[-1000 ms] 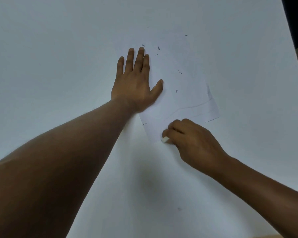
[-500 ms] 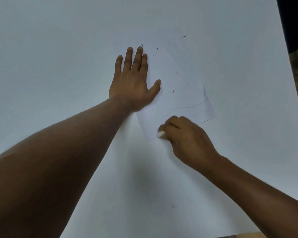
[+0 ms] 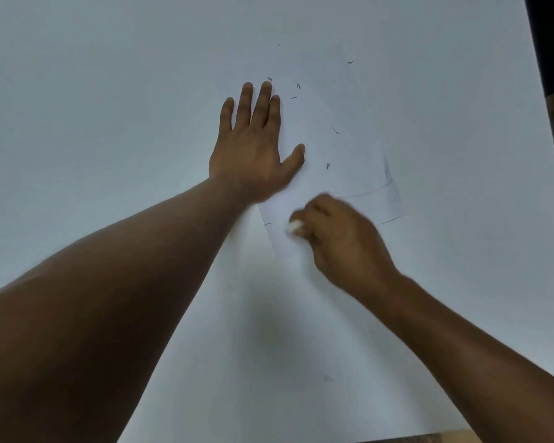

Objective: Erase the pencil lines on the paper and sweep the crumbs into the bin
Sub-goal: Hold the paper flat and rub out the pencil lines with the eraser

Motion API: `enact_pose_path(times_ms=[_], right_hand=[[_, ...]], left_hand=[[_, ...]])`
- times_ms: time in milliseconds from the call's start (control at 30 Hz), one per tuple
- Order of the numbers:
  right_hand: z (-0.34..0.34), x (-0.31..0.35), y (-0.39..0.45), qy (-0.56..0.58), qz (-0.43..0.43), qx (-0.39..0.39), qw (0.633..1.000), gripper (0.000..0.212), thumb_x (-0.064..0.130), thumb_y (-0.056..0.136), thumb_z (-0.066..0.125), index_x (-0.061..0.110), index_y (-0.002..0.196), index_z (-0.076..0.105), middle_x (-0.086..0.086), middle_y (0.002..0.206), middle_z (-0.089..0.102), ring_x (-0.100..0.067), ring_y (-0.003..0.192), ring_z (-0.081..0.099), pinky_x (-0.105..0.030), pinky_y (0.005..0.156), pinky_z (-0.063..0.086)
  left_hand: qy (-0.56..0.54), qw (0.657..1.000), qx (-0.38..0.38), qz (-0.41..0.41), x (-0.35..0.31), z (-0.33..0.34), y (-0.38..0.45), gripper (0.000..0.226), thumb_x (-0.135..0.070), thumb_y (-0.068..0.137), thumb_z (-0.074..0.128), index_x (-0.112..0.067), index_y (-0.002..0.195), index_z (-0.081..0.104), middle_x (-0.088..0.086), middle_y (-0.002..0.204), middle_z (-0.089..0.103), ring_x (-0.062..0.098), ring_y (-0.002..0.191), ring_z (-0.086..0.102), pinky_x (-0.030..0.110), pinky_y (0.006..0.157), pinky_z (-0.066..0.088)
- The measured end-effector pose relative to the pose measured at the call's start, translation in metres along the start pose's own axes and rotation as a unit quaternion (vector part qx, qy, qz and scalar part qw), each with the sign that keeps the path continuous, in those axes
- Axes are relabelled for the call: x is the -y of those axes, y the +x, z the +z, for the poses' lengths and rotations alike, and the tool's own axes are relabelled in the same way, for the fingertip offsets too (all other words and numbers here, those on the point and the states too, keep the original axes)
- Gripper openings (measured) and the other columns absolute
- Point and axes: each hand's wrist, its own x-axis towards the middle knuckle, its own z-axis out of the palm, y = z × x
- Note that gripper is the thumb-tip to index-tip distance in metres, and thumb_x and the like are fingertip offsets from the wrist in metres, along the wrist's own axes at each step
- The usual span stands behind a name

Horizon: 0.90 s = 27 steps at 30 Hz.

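A white sheet of paper (image 3: pixel 339 155) lies on the white table, hard to tell from it. Faint pencil lines (image 3: pixel 370 191) run across its near right part. My left hand (image 3: pixel 253 148) lies flat with fingers spread on the paper's left side. My right hand (image 3: pixel 339 238), blurred by motion, is closed on a small white eraser (image 3: pixel 294 226) that touches the paper's near left corner. Several dark eraser crumbs (image 3: pixel 328 166) lie scattered over the sheet's far half. No bin is in view.
The white table (image 3: pixel 109 91) fills nearly the whole view. Its right edge (image 3: pixel 547 100) borders a dark area and a brown floor. The near edge shows at the bottom right (image 3: pixel 429 436).
My right hand with the eraser has moved up and left along the paper's near left corner. My left hand has stayed flat in place.
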Motion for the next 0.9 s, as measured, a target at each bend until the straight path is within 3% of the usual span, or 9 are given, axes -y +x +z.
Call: enact_pose_path(times_ms=[100, 200, 400, 533, 633, 800, 900], right_hand=[[0.002, -0.008, 0.031, -0.044, 0.007, -0.035, 0.998, 0.012, 0.011, 0.088, 0.068, 0.012, 0.099, 0.072, -0.004, 0.088, 0.061, -0.025, 0.075, 0.056, -0.027, 0.061, 0.042], [0.006, -0.005, 0.017, -0.062, -0.011, -0.025, 0.998, 0.009, 0.007, 0.088, 0.066, 0.009, 0.095, 0.072, -0.006, 0.084, 0.060, -0.025, 0.070, 0.054, -0.032, 0.053, 0.046], [-0.010, -0.008, -0.020, -0.063, -0.044, 0.063, 0.995, 0.012, 0.008, 0.084, 0.072, 0.014, 0.094, 0.074, 0.000, 0.085, 0.063, -0.024, 0.066, 0.056, -0.028, 0.051, 0.043], [-0.012, -0.017, 0.024, -0.070, -0.025, 0.002, 0.997, 0.011, 0.016, 0.090, 0.064, 0.014, 0.097, 0.072, -0.002, 0.089, 0.061, -0.026, 0.074, 0.057, -0.032, 0.054, 0.048], [0.002, -0.013, 0.028, -0.080, -0.025, -0.013, 0.996, 0.010, 0.010, 0.091, 0.062, 0.008, 0.095, 0.070, -0.005, 0.086, 0.060, -0.026, 0.069, 0.055, -0.037, 0.052, 0.050], [-0.001, -0.009, -0.021, -0.057, -0.035, 0.015, 0.998, 0.012, 0.009, 0.091, 0.061, 0.011, 0.099, 0.070, -0.002, 0.088, 0.061, -0.024, 0.067, 0.056, -0.035, 0.050, 0.049], [-0.006, -0.011, -0.029, 0.006, 0.007, 0.036, 0.999, 0.010, 0.018, 0.092, 0.063, 0.019, 0.100, 0.070, 0.004, 0.090, 0.063, -0.019, 0.073, 0.060, -0.036, 0.058, 0.052]], left_hand=[[0.000, 1.000, 0.000, 0.000, 0.001, 0.000, -0.001, 0.089, -0.068, 0.100, 0.019, -0.007, 0.164, 0.009, 0.010, 0.174, -0.002, 0.031, 0.160, -0.008, 0.053, 0.128, -0.002], [0.006, 1.000, 0.003, -0.002, 0.000, -0.001, -0.001, 0.089, -0.068, 0.100, 0.017, -0.008, 0.164, 0.008, 0.010, 0.174, -0.003, 0.031, 0.160, -0.008, 0.053, 0.128, -0.002], [0.004, 1.000, -0.001, -0.004, 0.000, 0.000, 0.000, 0.090, -0.068, 0.098, 0.016, -0.007, 0.164, 0.009, 0.010, 0.174, -0.002, 0.031, 0.160, -0.008, 0.053, 0.128, -0.002], [0.003, 1.000, -0.003, -0.003, 0.000, 0.001, 0.000, 0.091, -0.069, 0.098, 0.017, -0.007, 0.164, 0.009, 0.010, 0.174, -0.001, 0.032, 0.160, -0.006, 0.052, 0.128, -0.002], [0.005, 1.000, -0.002, -0.001, 0.000, 0.001, 0.000, 0.090, -0.069, 0.099, 0.017, -0.008, 0.164, 0.008, 0.009, 0.174, -0.002, 0.031, 0.160, -0.007, 0.051, 0.128, -0.003], [0.000, 1.000, 0.001, -0.003, 0.000, -0.001, -0.001, 0.090, -0.068, 0.099, 0.016, -0.007, 0.164, 0.008, 0.009, 0.174, -0.002, 0.031, 0.160, -0.008, 0.052, 0.128, -0.003], [-0.002, 1.000, -0.003, -0.003, 0.000, -0.001, -0.002, 0.091, -0.069, 0.098, 0.016, -0.007, 0.164, 0.008, 0.009, 0.174, -0.003, 0.031, 0.160, -0.008, 0.052, 0.128, -0.003]])
